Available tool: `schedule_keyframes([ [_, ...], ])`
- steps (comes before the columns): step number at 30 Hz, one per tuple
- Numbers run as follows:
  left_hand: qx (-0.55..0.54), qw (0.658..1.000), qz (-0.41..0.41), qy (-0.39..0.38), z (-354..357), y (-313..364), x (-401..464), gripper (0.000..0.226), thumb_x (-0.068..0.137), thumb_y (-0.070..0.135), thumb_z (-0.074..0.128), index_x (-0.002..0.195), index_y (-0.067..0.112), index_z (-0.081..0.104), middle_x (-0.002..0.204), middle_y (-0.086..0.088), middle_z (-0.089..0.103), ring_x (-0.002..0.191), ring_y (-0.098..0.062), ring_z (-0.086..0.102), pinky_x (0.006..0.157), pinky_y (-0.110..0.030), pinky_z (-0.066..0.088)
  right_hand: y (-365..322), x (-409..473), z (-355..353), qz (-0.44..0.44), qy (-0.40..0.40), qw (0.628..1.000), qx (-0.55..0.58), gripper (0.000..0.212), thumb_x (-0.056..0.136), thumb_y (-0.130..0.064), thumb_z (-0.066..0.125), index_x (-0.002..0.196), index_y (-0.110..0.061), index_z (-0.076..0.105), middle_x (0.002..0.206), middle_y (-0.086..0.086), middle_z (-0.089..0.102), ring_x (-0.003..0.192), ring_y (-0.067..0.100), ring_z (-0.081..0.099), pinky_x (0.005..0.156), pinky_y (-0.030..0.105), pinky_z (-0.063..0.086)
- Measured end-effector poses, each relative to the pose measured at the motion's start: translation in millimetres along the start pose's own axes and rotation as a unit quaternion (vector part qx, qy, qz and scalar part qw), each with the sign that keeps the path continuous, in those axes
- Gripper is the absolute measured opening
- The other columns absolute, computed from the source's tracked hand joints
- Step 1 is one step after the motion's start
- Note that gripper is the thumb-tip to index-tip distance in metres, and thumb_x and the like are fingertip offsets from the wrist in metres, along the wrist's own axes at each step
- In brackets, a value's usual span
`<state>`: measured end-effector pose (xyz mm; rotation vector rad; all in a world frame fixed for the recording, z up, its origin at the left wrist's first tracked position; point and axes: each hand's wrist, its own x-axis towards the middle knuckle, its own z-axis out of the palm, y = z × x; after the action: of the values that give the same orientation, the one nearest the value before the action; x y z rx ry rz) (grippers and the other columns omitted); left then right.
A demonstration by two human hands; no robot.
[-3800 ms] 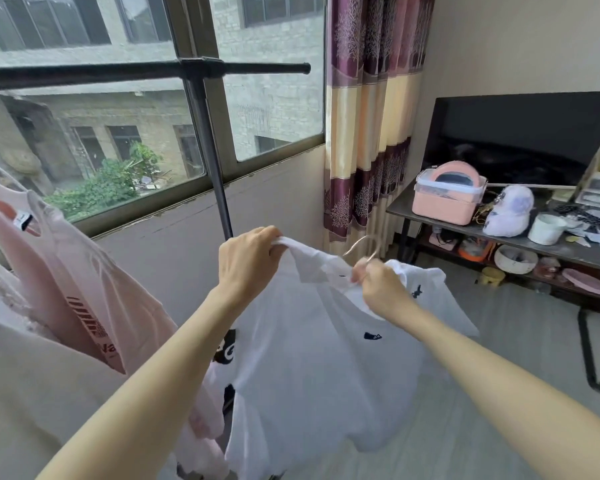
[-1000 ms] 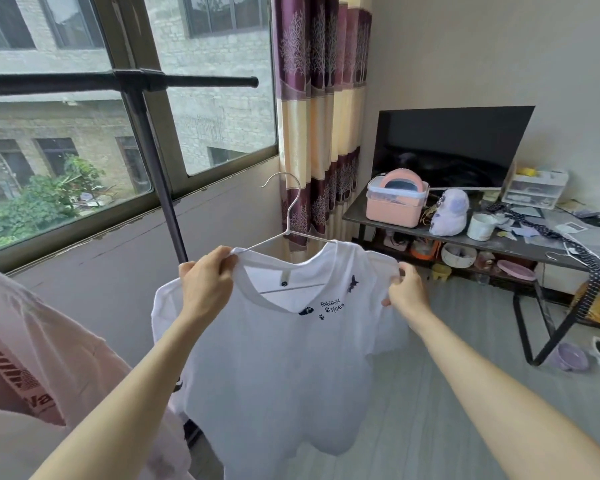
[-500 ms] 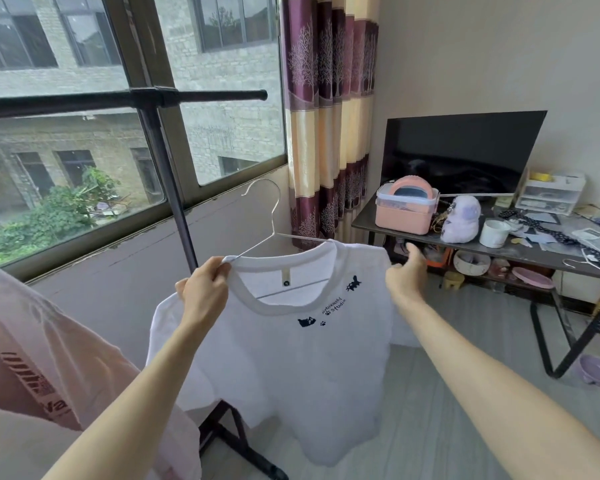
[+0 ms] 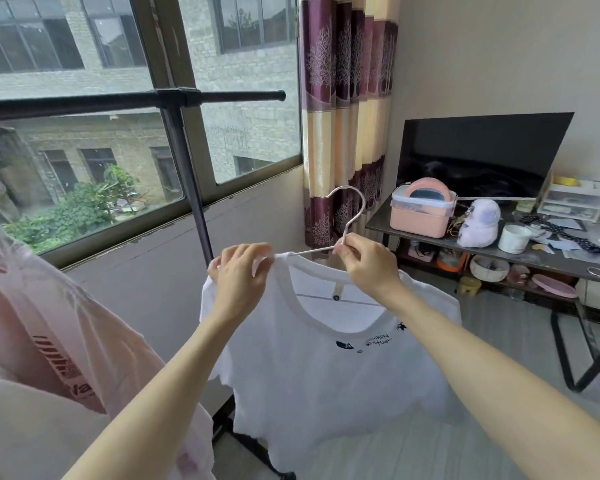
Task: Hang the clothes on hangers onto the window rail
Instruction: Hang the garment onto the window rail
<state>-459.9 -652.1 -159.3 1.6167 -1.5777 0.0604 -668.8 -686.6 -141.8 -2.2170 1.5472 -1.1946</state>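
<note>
Both hands (image 4: pixel 368 263) hold hanger (image 4: pixel 352 216) with shirt (image 4: pixel 326 375).

1. The rail (image 4: pixel 84 103) runs bare from its upright post (image 4: pixel 187 188) leftward.
2. Pink shirts (image 4: pixel 42 323) crowd the near left.
3. The curtain (image 4: pixel 343 116) and counter (image 4: pixel 534 258) bound the right.

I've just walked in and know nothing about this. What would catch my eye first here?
Front and centre, a white T-shirt on a wire hanger: the left hand grips its shoulder, the right hand pinches the hanger's neck. Above left, a dark rail runs across the window, not yet bearing this hanger. A pink shirt hangs far left; a black TV stands to the right.
</note>
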Motion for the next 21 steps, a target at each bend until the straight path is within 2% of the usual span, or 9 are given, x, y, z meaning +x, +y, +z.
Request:
schedule_keyframes([
  [2, 0.057, 0.997, -0.045, -0.035, -3, -16, -2, 0.049, 0.088, 0.032, 0.058, 0.134, 0.03, 0.041, 0.136, 0.003, 0.044, 0.132, -0.021, 0.029, 0.108, -0.045, 0.011, 5, 1, -8, 0.049, 0.026, 0.998, 0.027, 0.024, 0.091, -0.029, 0.051, 0.075, -0.017, 0.062, 0.055, -0.011, 0.05, 0.06, 0.011, 0.048, 0.058, 0.027, 0.03],
  [3, 0.075, 0.991, -0.088, -0.069, -5, -23, -5, 0.064, 0.087, 0.034, 0.058, 0.142, 0.028, 0.027, 0.142, 0.0, 0.037, 0.135, -0.022, 0.026, 0.109, -0.048, 0.009, 6, 2, -11, 0.071, 0.034, 0.996, 0.047, 0.027, 0.09, -0.03, 0.051, 0.072, -0.014, 0.062, 0.051, -0.009, 0.049, 0.057, 0.009, 0.047, 0.057, 0.027, 0.03],
  [5, 0.082, 0.973, -0.176, -0.125, -2, -33, -10, 0.073, 0.088, 0.032, 0.055, 0.146, 0.02, 0.012, 0.133, -0.007, 0.047, 0.129, -0.029, 0.037, 0.108, -0.049, 0.012, 12, 6, -17, 0.108, 0.053, 0.989, 0.082, 0.032, 0.089, -0.031, 0.051, 0.068, -0.01, 0.063, 0.049, -0.007, 0.049, 0.055, 0.011, 0.046, 0.058, 0.027, 0.031],
  [7, 0.064, 0.972, -0.194, -0.115, 1, -34, -13, 0.043, 0.092, 0.02, 0.045, 0.132, 0.012, 0.031, 0.1, -0.012, 0.064, 0.108, -0.035, 0.053, 0.104, -0.045, 0.019, 16, 8, -21, 0.137, 0.067, 0.984, 0.089, 0.038, 0.09, -0.035, 0.049, 0.063, -0.01, 0.058, 0.048, -0.005, 0.047, 0.054, 0.014, 0.045, 0.057, 0.028, 0.031],
  [8, 0.068, 0.978, -0.176, -0.087, 3, -34, -14, 0.022, 0.093, 0.013, 0.039, 0.115, 0.011, 0.044, 0.09, -0.013, 0.065, 0.098, -0.035, 0.056, 0.1, -0.041, 0.024, 19, 7, -23, 0.15, 0.07, 0.983, 0.079, 0.042, 0.091, -0.037, 0.048, 0.059, -0.011, 0.052, 0.048, -0.004, 0.045, 0.053, 0.015, 0.044, 0.054, 0.029, 0.03],
  [9, 0.074, 0.984, -0.154, -0.05, 3, -34, -15, 0.016, 0.092, 0.007, 0.036, 0.098, 0.013, 0.049, 0.086, -0.013, 0.065, 0.092, -0.034, 0.057, 0.096, -0.038, 0.027, 23, 6, -25, 0.161, 0.07, 0.982, 0.067, 0.044, 0.091, -0.038, 0.048, 0.056, -0.012, 0.045, 0.048, -0.004, 0.044, 0.054, 0.017, 0.043, 0.053, 0.03, 0.029],
  [11, 0.084, 0.989, -0.123, -0.002, 1, -33, -12, 0.022, 0.089, 0.0, 0.034, 0.086, 0.014, 0.051, 0.082, -0.011, 0.064, 0.085, -0.033, 0.056, 0.09, -0.035, 0.027, 34, 4, -29, 0.17, 0.066, 0.981, 0.061, 0.045, 0.092, -0.036, 0.047, 0.054, -0.015, 0.036, 0.051, -0.002, 0.043, 0.058, 0.022, 0.043, 0.056, 0.032, 0.03],
  [15, 0.073, 0.985, -0.154, 0.034, -5, -40, -3, 0.026, 0.087, 0.004, 0.034, 0.094, 0.013, 0.058, 0.103, -0.01, 0.064, 0.098, -0.031, 0.055, 0.091, -0.037, 0.027, 48, 0, -36, 0.148, 0.043, 0.987, 0.05, 0.04, 0.094, -0.031, 0.045, 0.058, -0.014, 0.041, 0.051, -0.002, 0.042, 0.063, 0.026, 0.044, 0.066, 0.032, 0.031],
  [21, 0.081, 0.961, -0.258, -0.057, -6, -42, 0, 0.034, 0.089, 0.012, 0.035, 0.11, 0.02, 0.06, 0.121, -0.012, 0.047, 0.112, -0.032, 0.047, 0.1, -0.045, 0.025, 43, -4, -43, 0.12, 0.026, 0.989, 0.087, 0.039, 0.094, -0.029, 0.047, 0.061, -0.008, 0.05, 0.05, -0.003, 0.041, 0.053, 0.015, 0.038, 0.062, 0.031, 0.031],
])
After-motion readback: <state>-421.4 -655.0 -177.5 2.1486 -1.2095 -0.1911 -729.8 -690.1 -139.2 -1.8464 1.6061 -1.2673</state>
